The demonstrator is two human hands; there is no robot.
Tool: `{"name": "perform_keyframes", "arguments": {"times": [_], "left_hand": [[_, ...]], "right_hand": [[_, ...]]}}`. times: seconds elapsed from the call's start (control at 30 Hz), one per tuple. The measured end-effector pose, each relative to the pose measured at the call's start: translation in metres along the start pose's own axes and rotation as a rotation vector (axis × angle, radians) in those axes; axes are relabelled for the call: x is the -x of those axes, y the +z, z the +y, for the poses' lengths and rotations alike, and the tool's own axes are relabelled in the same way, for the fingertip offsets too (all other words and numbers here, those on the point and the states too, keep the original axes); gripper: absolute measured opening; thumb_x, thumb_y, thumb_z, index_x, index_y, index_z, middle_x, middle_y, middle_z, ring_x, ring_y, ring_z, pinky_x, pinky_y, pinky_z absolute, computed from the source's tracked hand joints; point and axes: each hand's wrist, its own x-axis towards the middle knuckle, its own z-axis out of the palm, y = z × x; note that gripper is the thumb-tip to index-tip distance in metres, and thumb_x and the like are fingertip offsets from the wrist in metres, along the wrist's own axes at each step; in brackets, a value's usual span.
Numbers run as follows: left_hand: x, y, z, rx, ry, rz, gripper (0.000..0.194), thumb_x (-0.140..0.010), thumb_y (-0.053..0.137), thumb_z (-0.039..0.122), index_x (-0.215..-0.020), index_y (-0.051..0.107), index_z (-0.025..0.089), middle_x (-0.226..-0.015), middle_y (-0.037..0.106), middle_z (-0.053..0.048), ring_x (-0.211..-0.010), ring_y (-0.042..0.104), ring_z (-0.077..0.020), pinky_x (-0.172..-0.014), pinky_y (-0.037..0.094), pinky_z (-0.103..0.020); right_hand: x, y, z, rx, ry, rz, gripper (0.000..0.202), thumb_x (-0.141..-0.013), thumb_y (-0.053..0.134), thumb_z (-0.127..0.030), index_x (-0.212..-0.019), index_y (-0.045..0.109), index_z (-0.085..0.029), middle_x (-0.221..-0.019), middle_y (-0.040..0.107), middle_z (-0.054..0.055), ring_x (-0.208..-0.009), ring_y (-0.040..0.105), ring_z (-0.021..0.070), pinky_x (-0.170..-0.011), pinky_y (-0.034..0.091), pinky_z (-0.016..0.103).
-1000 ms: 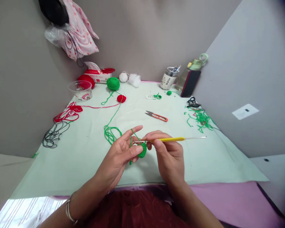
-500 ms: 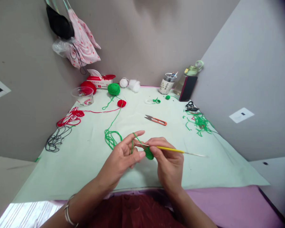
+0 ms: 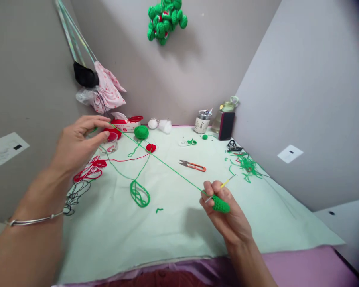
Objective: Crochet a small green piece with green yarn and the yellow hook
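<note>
At the left, my left hand (image 3: 77, 139) is raised with the green yarn (image 3: 173, 169) running over its fingers and pulled taut across the table. The other end of this strand meets a small green crocheted piece (image 3: 221, 204) in my right hand (image 3: 227, 211). My right hand also grips a crochet hook (image 3: 226, 182) with a yellow handle, its metal tip showing beside the piece. Slack yarn drops from my left hand to a loose green coil (image 3: 140, 194) on the table. A short green scrap (image 3: 159, 210) lies nearby.
Orange thread snips (image 3: 194, 165) lie mid-table. Behind them are a green yarn ball (image 3: 141, 132), a red ball (image 3: 150, 148), a pen tin (image 3: 202, 122) and a phone (image 3: 227, 126). Green scraps (image 3: 247, 164) are heaped at the right. Green crocheted figures (image 3: 164, 22) hang above.
My left hand has moved up and left, drawing the yarn out tight. My right hand has shifted right and turned, still with the hook and crocheted piece. The view has tilted up.
</note>
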Motion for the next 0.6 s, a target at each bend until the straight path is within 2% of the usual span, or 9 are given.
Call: {"name": "perform_keyframes", "arguments": {"times": [0.1, 0.2, 0.27, 0.33, 0.37, 0.4, 0.47, 0.53, 0.6], "left_hand": [[-0.004, -0.020, -0.002, 0.079, -0.195, -0.280, 0.027, -0.096, 0.074, 0.038, -0.109, 0.084, 0.017, -0.113, 0.082, 0.005, -0.118, 0.064, -0.0219, -0.111, 0.037, -0.037], [0.000, -0.035, -0.011, 0.090, -0.299, -0.207, 0.033, -0.100, 0.068, 0.043, -0.111, 0.082, 0.016, -0.103, 0.083, 0.004, -0.107, 0.067, -0.0201, -0.103, 0.041, -0.035], [0.006, -0.041, -0.016, -0.126, -0.333, -0.126, 0.033, -0.090, 0.081, 0.050, -0.097, 0.083, 0.018, -0.091, 0.082, 0.003, -0.097, 0.067, -0.0221, -0.096, 0.044, -0.032], [0.016, -0.043, -0.016, -0.348, -0.317, -0.130, 0.037, -0.081, 0.088, 0.057, -0.087, 0.083, 0.021, -0.088, 0.082, 0.001, -0.097, 0.066, -0.0276, -0.096, 0.044, -0.033], [0.021, -0.043, -0.015, -0.354, -0.300, -0.160, 0.037, -0.085, 0.085, 0.058, -0.094, 0.085, 0.022, -0.099, 0.084, 0.002, -0.105, 0.067, -0.0299, -0.100, 0.042, -0.034], [0.027, -0.042, -0.014, -0.294, -0.283, -0.213, 0.037, -0.092, 0.078, 0.057, -0.107, 0.085, 0.024, -0.112, 0.084, 0.003, -0.116, 0.067, -0.0316, -0.105, 0.041, -0.035], [0.038, -0.040, -0.013, -0.141, -0.260, -0.351, 0.035, -0.097, 0.072, 0.052, -0.119, 0.083, 0.027, -0.126, 0.081, 0.006, -0.129, 0.063, -0.0322, -0.112, 0.038, -0.036], [0.044, -0.037, -0.018, 0.012, -0.252, -0.532, 0.043, -0.102, 0.061, 0.054, -0.134, 0.077, 0.029, -0.138, 0.078, 0.002, -0.129, 0.065, -0.0311, -0.109, 0.045, -0.038], [0.047, -0.034, -0.026, -0.060, -0.249, -0.608, 0.050, -0.098, 0.066, 0.058, -0.137, 0.075, 0.029, -0.142, 0.077, -0.003, -0.127, 0.068, -0.0324, -0.107, 0.050, -0.039]], "right_hand": [[-0.003, 0.003, 0.000, -0.034, 0.034, 0.029, 0.027, -0.075, 0.097, -0.041, -0.074, 0.076, -0.024, -0.077, 0.063, 0.000, -0.060, 0.053, 0.0100, -0.058, 0.051, 0.024], [-0.004, 0.005, -0.001, -0.007, 0.031, 0.056, 0.024, -0.075, 0.097, -0.038, -0.074, 0.078, -0.023, -0.078, 0.067, 0.001, -0.061, 0.057, 0.0111, -0.059, 0.053, 0.025], [-0.005, 0.007, -0.001, 0.035, 0.029, 0.063, 0.024, -0.076, 0.097, -0.038, -0.075, 0.079, -0.023, -0.078, 0.069, 0.001, -0.062, 0.060, 0.0114, -0.059, 0.053, 0.024], [-0.005, 0.010, -0.001, 0.078, 0.038, 0.071, 0.026, -0.075, 0.097, -0.039, -0.075, 0.079, -0.022, -0.078, 0.071, 0.001, -0.063, 0.062, 0.0113, -0.060, 0.052, 0.023], [-0.005, 0.013, -0.001, 0.097, 0.043, 0.075, 0.027, -0.074, 0.098, -0.040, -0.075, 0.079, -0.021, -0.077, 0.071, 0.001, -0.063, 0.063, 0.0113, -0.060, 0.052, 0.023], [-0.005, 0.015, -0.001, 0.112, 0.047, 0.080, 0.028, -0.072, 0.099, -0.041, -0.074, 0.080, -0.021, -0.076, 0.071, 0.001, -0.063, 0.064, 0.0114, -0.060, 0.052, 0.023], [-0.004, 0.020, 0.000, 0.129, 0.053, 0.084, 0.029, -0.070, 0.100, -0.042, -0.073, 0.080, -0.021, -0.075, 0.072, 0.001, -0.062, 0.064, 0.0112, -0.060, 0.051, 0.022], [-0.004, 0.023, 0.000, 0.139, 0.063, 0.083, 0.030, -0.068, 0.101, -0.043, -0.073, 0.081, -0.021, -0.074, 0.072, 0.001, -0.062, 0.065, 0.0109, -0.060, 0.051, 0.021], [-0.004, 0.024, -0.001, 0.148, 0.074, 0.092, 0.030, -0.067, 0.102, -0.043, -0.073, 0.081, -0.022, -0.075, 0.072, 0.001, -0.062, 0.066, 0.0106, -0.060, 0.052, 0.021]]}}
